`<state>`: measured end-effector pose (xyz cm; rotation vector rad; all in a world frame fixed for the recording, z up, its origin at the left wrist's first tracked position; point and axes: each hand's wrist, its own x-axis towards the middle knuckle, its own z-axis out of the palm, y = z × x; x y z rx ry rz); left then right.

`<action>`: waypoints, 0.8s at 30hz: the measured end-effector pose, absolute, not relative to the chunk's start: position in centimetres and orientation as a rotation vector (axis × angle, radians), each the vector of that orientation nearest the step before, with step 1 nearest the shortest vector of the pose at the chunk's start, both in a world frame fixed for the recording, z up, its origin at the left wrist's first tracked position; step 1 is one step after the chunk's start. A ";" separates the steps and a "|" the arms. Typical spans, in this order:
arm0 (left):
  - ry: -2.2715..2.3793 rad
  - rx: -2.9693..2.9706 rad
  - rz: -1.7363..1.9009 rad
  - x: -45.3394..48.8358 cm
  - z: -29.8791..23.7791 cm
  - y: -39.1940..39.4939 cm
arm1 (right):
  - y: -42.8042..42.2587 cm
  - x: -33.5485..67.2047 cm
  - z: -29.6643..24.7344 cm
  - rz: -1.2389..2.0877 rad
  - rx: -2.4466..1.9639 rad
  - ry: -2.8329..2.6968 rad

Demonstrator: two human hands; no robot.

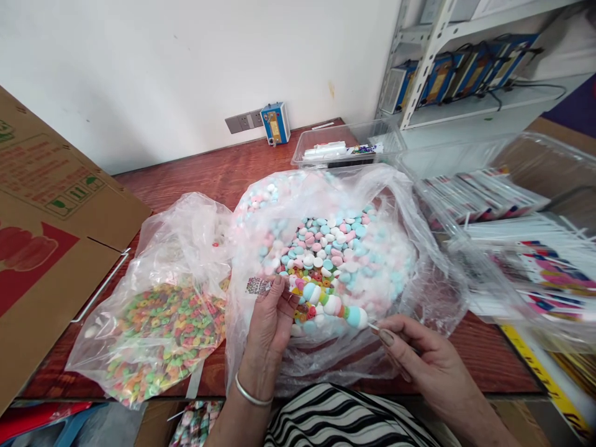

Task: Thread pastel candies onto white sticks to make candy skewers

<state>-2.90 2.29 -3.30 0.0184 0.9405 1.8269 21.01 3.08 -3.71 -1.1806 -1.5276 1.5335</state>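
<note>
A candy skewer [332, 303] with pastel round pieces and coloured rings on a white stick hangs level between my hands. My right hand [416, 351] pinches the white stick at the skewer's right end. With closed fingers, my left hand [271, 320] grips the skewer's other end. A small printed label [257, 285] shows beside the left fingertips; whether it is held cannot be made out. Below lies an open clear plastic bag [433, 298] with pink, white and blue pastel candies [326, 239] and some ring candies [302, 273].
To the left lies a bag of coloured ring candies [162, 335] beside a cardboard box [56, 205]. Clear bins [465, 226] with packets and white sticks stand right. Behind are a clear tray [393, 146], a small blue device [275, 124] and a metal shelf [431, 65].
</note>
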 end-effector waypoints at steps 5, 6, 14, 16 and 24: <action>0.915 0.010 1.858 -3.2 -3.7 2.3 | 3.2 20.5 -1.6 1.251 -1.178 -1.743; 0.905 0.007 1.862 -3.3 -3.7 2.3 | 3.2 20.5 -1.4 1.247 -1.183 -1.760; 0.864 0.008 1.839 -3.0 -3.5 2.3 | 3.0 20.9 -2.3 1.435 -1.202 -1.633; 0.859 -0.005 1.831 -2.8 -3.3 2.3 | 2.8 21.0 -3.1 1.597 -1.215 -1.502; 0.875 -0.115 1.792 -2.2 -3.0 2.4 | 2.8 21.2 -4.1 1.497 -1.219 -1.503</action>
